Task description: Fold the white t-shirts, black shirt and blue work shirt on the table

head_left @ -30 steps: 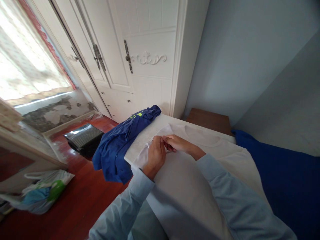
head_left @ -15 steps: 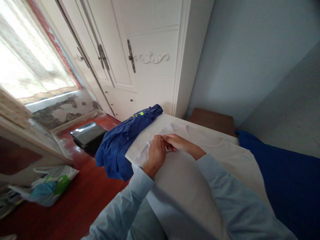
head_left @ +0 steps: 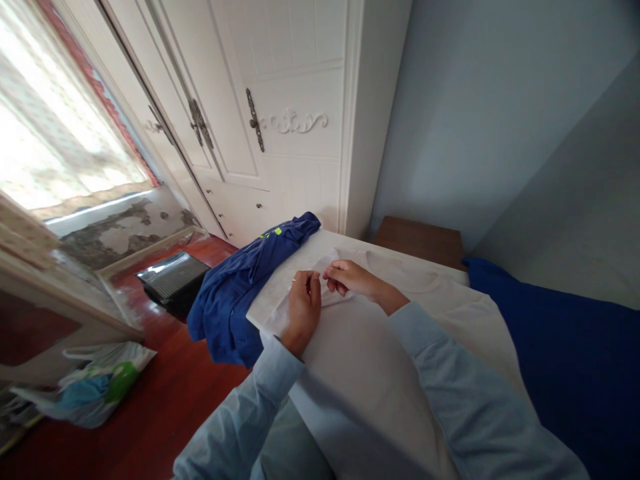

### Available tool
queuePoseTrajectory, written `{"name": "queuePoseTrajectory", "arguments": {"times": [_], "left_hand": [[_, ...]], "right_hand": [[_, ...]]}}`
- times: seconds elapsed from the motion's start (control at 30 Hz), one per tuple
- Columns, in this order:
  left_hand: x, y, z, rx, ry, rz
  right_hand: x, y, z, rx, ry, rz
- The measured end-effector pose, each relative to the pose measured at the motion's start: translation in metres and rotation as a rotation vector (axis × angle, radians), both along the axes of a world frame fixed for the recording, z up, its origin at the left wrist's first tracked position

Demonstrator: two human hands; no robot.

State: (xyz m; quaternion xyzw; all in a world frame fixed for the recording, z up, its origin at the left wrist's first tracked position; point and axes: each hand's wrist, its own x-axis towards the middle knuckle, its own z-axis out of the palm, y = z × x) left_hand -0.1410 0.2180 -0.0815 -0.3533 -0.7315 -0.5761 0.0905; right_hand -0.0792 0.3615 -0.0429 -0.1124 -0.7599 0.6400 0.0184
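A white garment with a round neckline lies spread over a white table and hangs down its near edge. Over the garment's left part is my left hand, its fingers curled closed; what they pinch, if anything, is too small to tell. My right hand is just to the right of it, thumb and fingers pressed together, also around something I cannot make out. A small gap separates the two hands. A crumpled dark blue garment with yellow-green marks drapes over the table's left end.
Behind the table stands a white wardrobe. A brown wooden stand is by the wall, and blue cloth covers the right side. On the red floor are a black box and a plastic bag.
My hands, which were touching at the fingertips, have moved slightly apart. The whole view has shifted a little.
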Motion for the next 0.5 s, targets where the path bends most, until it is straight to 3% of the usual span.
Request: {"name": "queuePoseTrajectory", "arguments": {"times": [0.5], "left_hand": [[-0.0010, -0.0009, 0.0022, -0.030, -0.025, -0.068]], "right_hand": [[0.0003, -0.0017, 0.0048, 0.023, -0.005, -0.076]]}}
